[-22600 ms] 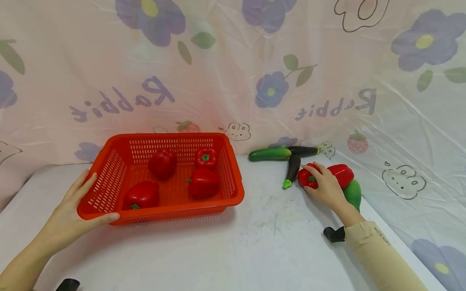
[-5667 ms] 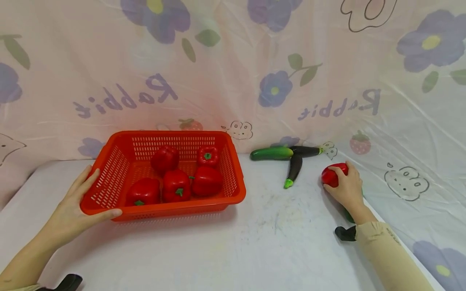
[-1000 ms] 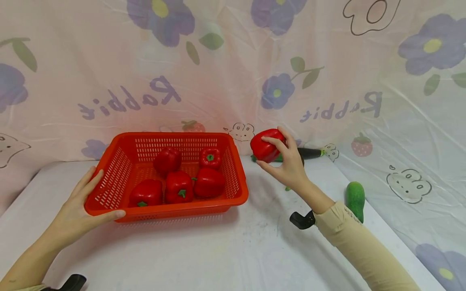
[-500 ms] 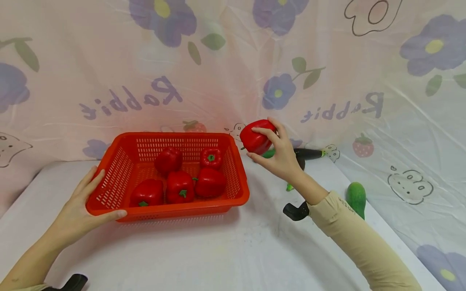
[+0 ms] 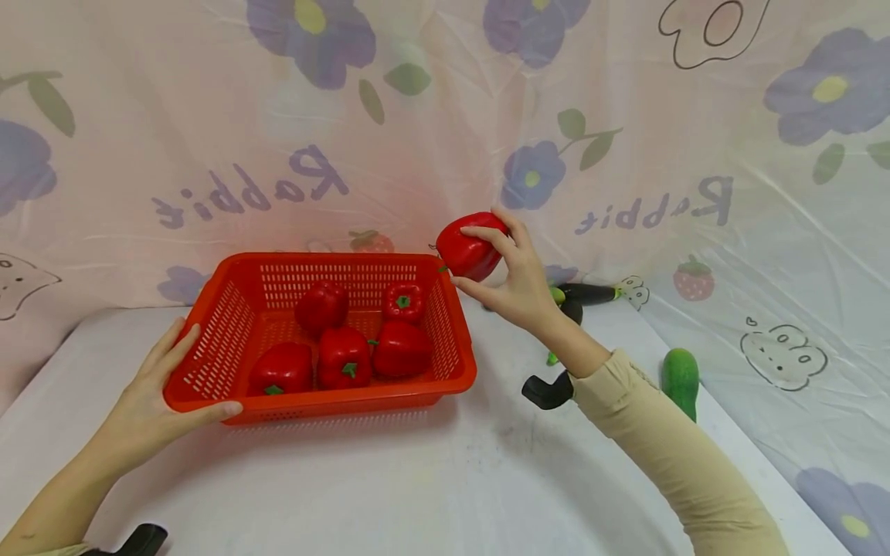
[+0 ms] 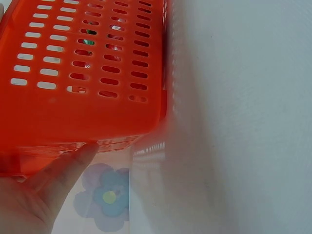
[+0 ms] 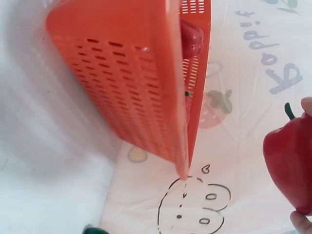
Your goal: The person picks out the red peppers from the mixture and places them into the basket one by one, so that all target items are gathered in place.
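My right hand [image 5: 521, 286] holds a red bell pepper [image 5: 467, 249] between thumb and fingers, raised above the right rim of a red plastic basket [image 5: 334, 398]. Its green stem points left, toward the basket. In the right wrist view this pepper [image 7: 290, 158] hangs at the right edge, apart from the basket wall [image 7: 117, 83], with only fingertips showing. My left hand [image 5: 142, 409] grips the basket's front left corner, thumb along the front rim and fingers at the left rim. Several red bell peppers [image 5: 344, 357] lie inside. In the left wrist view, one finger [image 6: 73, 165] touches the outer basket wall.
Behind the right wrist lie a black eggplant [image 5: 589, 293] and another eggplant [image 5: 572, 310], partly hidden, with a cucumber mostly covered by the hand. A green cucumber-like vegetable [image 5: 680, 380] sits near the table's right edge. A printed curtain [image 5: 431, 139] rises behind the white table [image 5: 389, 486].
Over the last second my right hand carried the bell pepper left and up, to the basket's right rim. Earlier, another pepper was added to the basket. My left hand has stayed at its corner.
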Action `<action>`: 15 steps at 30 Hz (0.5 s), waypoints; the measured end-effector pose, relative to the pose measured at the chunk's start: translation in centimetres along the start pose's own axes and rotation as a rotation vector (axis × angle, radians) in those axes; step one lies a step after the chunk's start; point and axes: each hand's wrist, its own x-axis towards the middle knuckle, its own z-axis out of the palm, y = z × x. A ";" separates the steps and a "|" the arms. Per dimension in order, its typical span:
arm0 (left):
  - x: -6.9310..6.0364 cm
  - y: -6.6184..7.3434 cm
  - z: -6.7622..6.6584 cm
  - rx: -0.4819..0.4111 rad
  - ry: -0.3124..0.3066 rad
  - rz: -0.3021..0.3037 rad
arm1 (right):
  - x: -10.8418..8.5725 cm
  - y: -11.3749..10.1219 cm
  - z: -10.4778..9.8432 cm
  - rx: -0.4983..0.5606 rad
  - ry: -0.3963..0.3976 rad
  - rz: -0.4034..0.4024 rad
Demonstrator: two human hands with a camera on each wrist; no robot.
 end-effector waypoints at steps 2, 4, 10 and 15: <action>0.0 0.0 0.0 0.000 -0.002 -0.001 | 0.3 -0.2 0.2 0.006 0.004 -0.010; 0.0 0.0 0.0 0.002 -0.004 -0.002 | 0.5 -0.4 0.4 0.014 0.007 -0.018; 0.0 0.0 0.0 -0.001 0.000 -0.006 | 1.3 -1.2 1.2 0.052 0.007 -0.014; -0.1 0.1 0.0 -0.017 0.003 -0.008 | 2.0 -2.0 1.8 0.090 -0.001 -0.002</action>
